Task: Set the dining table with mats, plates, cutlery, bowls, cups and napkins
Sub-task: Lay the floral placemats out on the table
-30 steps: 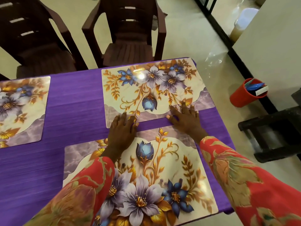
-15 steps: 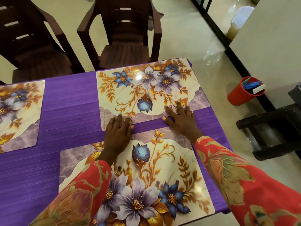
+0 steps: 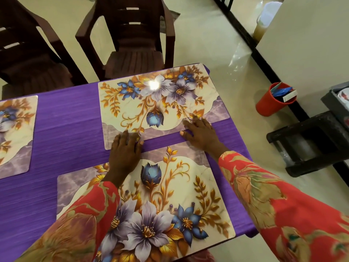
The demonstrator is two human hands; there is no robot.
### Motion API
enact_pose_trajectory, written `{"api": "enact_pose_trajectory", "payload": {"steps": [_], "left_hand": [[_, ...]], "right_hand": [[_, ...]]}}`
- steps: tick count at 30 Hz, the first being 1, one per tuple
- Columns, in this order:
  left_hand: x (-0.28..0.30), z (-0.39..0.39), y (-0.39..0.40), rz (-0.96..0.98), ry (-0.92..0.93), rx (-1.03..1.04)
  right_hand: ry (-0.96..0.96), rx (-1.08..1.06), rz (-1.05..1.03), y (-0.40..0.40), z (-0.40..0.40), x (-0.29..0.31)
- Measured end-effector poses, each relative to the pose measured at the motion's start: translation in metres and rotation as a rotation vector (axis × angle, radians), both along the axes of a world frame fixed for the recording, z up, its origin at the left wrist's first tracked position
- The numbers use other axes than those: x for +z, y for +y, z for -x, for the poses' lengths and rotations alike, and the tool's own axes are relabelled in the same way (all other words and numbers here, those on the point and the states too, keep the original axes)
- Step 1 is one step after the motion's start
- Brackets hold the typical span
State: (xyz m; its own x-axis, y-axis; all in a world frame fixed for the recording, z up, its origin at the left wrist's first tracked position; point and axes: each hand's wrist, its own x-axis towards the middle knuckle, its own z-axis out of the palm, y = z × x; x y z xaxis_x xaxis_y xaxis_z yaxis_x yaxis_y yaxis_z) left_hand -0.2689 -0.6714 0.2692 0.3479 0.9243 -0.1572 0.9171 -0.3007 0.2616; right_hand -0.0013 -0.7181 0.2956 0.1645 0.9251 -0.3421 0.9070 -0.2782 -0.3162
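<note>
Three floral place mats lie on the purple table (image 3: 66,129). The far mat (image 3: 160,103) sits at the table's far right corner, the near mat (image 3: 160,201) in front of me, and a third mat (image 3: 13,133) at the left edge of view. My left hand (image 3: 125,150) lies flat with its fingers straight on the near edge of the far mat. My right hand (image 3: 201,131) lies flat the same way on that mat's near right part. Neither hand holds anything.
Two dark brown plastic chairs (image 3: 136,44) (image 3: 28,59) stand at the table's far side. On the floor to the right are a red cup (image 3: 272,101) with items in it, a black stool (image 3: 309,140) and a dark tray (image 3: 338,103) holding dishes.
Both hands stay flat on the far mat's near edge. The mat looks shifted slightly away from the near mat, and the view has drifted a little.
</note>
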Motion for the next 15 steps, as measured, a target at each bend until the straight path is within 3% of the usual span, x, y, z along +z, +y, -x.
{"api": "enact_pose_trajectory", "payload": {"steps": [4, 15], "left_hand": [[0.017, -0.028, -0.013, -0.041, -0.074, 0.042], [0.043, -0.185, -0.070, -0.123, -0.264, -0.079]], "right_hand": [[0.001, -0.045, -0.187, -0.019, -0.018, 0.005], [0.020, -0.202, -0.316, -0.086, -0.125, 0.011]]}}
